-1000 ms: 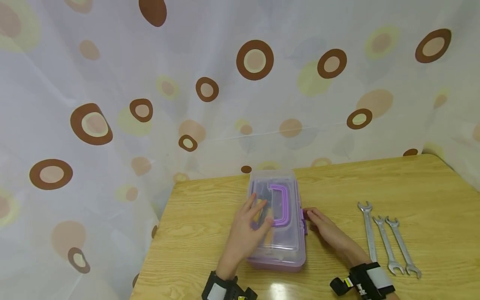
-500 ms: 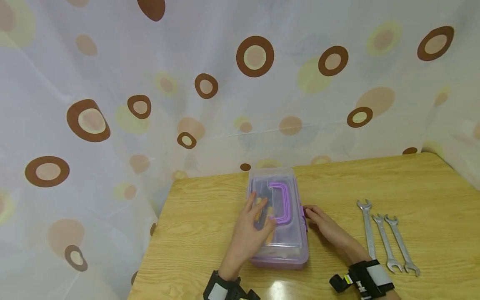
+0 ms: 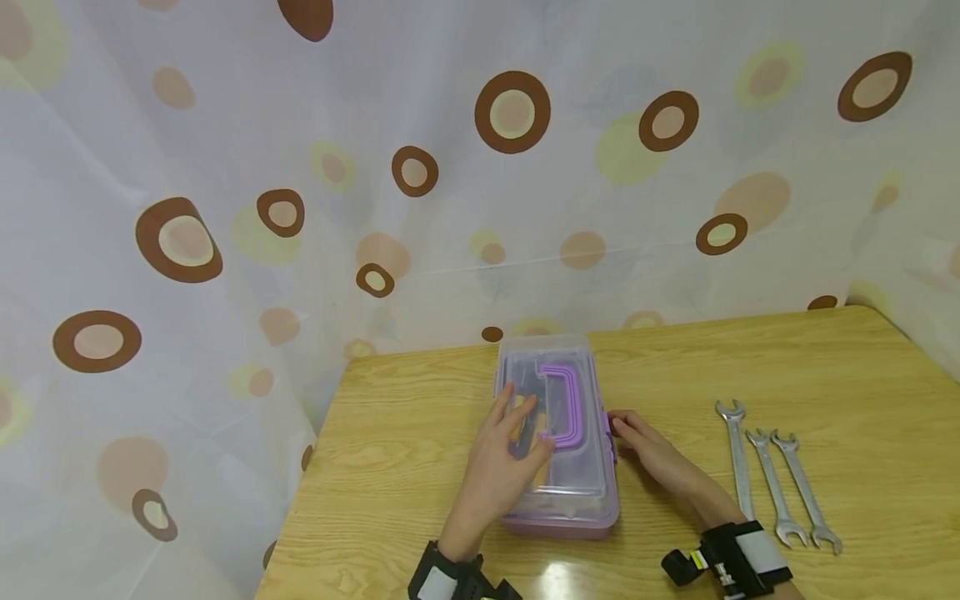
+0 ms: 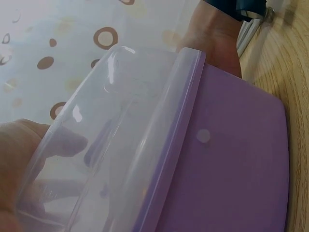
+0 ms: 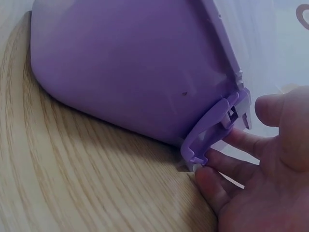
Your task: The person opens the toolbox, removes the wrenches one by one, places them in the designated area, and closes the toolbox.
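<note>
A purple plastic toolbox (image 3: 558, 528) with a clear lid (image 3: 517, 350) stands on the wooden table, its lid down. On top of the lid, left of the purple handle (image 3: 573, 408), my left hand (image 3: 495, 471) rests with spread fingers. In the left wrist view the fingers of this left hand (image 4: 17, 159) show partly through the clear lid. My right hand (image 3: 660, 458) is at the box's right side. The right wrist view shows its fingertips touching the purple latch (image 5: 207, 133), which angles out from the wall, while the thumb stays apart from it. Contents under the lid are blurred.
Three open-end wrenches, a longer one (image 3: 737, 458), a middle one (image 3: 776, 492) and a right one (image 3: 806, 492), lie right of the box, close to my right forearm. A patterned curtain (image 3: 450, 100) hangs behind the table (image 3: 405, 442).
The box has shifted very slightly in the head view, along with the whole scene. Both hands keep nearly the same places on the lid and at the latch.
</note>
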A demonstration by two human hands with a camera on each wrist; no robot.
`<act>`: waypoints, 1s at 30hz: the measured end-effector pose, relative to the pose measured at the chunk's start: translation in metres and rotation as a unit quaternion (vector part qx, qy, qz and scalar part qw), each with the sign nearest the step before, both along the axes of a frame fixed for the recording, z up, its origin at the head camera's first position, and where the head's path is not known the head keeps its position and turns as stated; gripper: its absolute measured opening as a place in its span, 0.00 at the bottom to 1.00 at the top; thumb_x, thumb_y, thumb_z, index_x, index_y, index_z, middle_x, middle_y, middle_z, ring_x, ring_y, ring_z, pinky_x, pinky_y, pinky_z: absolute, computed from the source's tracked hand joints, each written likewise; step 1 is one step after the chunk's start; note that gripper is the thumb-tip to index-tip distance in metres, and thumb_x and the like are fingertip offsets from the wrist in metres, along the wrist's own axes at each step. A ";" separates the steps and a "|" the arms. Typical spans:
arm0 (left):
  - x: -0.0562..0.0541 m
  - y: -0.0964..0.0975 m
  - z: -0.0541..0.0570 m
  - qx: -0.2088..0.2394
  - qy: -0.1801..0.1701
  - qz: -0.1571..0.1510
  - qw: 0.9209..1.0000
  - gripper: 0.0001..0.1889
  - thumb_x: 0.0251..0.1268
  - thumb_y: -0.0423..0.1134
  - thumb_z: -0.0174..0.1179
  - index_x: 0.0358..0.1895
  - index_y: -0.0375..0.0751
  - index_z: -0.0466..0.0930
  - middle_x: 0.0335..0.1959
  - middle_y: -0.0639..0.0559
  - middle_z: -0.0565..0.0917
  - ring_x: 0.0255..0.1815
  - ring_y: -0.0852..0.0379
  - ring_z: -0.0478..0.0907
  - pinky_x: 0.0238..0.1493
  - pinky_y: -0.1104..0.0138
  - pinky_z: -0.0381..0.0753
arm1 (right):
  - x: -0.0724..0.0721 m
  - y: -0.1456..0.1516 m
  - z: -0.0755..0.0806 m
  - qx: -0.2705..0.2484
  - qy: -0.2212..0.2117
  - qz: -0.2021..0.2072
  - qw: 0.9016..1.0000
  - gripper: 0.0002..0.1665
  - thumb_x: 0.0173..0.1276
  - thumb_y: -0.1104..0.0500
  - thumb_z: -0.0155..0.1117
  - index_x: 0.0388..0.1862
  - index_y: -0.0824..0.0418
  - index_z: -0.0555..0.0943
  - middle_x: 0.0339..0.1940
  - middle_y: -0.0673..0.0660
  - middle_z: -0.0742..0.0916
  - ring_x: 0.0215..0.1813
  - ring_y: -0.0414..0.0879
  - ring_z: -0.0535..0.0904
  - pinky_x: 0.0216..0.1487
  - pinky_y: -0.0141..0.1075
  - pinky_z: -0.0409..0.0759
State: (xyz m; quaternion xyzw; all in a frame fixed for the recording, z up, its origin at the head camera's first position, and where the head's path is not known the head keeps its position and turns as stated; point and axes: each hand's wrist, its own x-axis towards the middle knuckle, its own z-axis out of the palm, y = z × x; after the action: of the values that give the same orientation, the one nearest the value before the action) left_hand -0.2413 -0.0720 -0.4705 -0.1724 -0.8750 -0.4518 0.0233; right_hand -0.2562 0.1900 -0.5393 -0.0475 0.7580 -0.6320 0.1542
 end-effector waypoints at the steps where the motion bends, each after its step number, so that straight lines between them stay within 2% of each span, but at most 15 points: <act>1: 0.000 0.000 0.000 0.000 0.000 0.000 1.000 0.33 0.71 0.55 0.61 0.75 0.44 0.74 0.86 0.43 0.55 0.83 0.33 0.55 0.72 0.27 0.59 | 0.000 0.000 0.000 -0.001 -0.001 0.001 1.000 0.36 0.89 0.43 0.38 0.79 0.67 0.61 0.81 0.70 0.65 0.82 0.69 0.56 0.80 0.62 0.59; 9: 0.001 -0.001 0.002 0.001 0.002 -0.003 1.000 0.33 0.72 0.55 0.61 0.75 0.44 0.74 0.85 0.44 0.56 0.83 0.33 0.56 0.72 0.27 0.60 | 0.000 0.002 0.000 0.007 0.008 0.014 1.000 0.37 0.89 0.42 0.37 0.81 0.68 0.59 0.82 0.71 0.64 0.82 0.69 0.57 0.80 0.62 0.60; 19: -0.001 -0.001 0.002 -0.003 0.005 0.005 1.000 0.33 0.71 0.55 0.61 0.75 0.45 0.75 0.85 0.43 0.57 0.82 0.32 0.57 0.71 0.27 0.61 | 0.001 0.002 0.001 0.011 0.006 0.019 1.000 0.37 0.88 0.40 0.38 0.82 0.64 0.58 0.82 0.69 0.63 0.83 0.69 0.54 0.80 0.66 0.54; 27: 0.001 0.001 0.003 0.001 0.002 0.008 1.000 0.32 0.71 0.53 0.61 0.75 0.45 0.75 0.85 0.43 0.57 0.82 0.32 0.58 0.72 0.28 0.61 | 0.002 -0.002 0.000 0.021 0.013 0.013 1.000 0.37 0.88 0.39 0.39 0.80 0.63 0.57 0.79 0.67 0.67 0.81 0.65 0.60 0.80 0.60 0.60; 30: 0.001 0.001 0.003 -0.001 0.001 0.009 1.000 0.32 0.71 0.54 0.61 0.75 0.46 0.75 0.85 0.44 0.57 0.81 0.32 0.58 0.72 0.28 0.61 | 0.002 -0.003 0.001 0.034 0.029 0.005 0.999 0.36 0.88 0.40 0.40 0.78 0.66 0.59 0.77 0.69 0.69 0.79 0.65 0.63 0.78 0.60 0.61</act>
State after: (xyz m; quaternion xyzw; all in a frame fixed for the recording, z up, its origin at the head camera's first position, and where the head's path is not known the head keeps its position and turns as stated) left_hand -0.2401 -0.0708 -0.4679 -0.1651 -0.8770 -0.4504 0.0277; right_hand -0.2542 0.1869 -0.5381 -0.0642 0.7828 -0.6037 0.1366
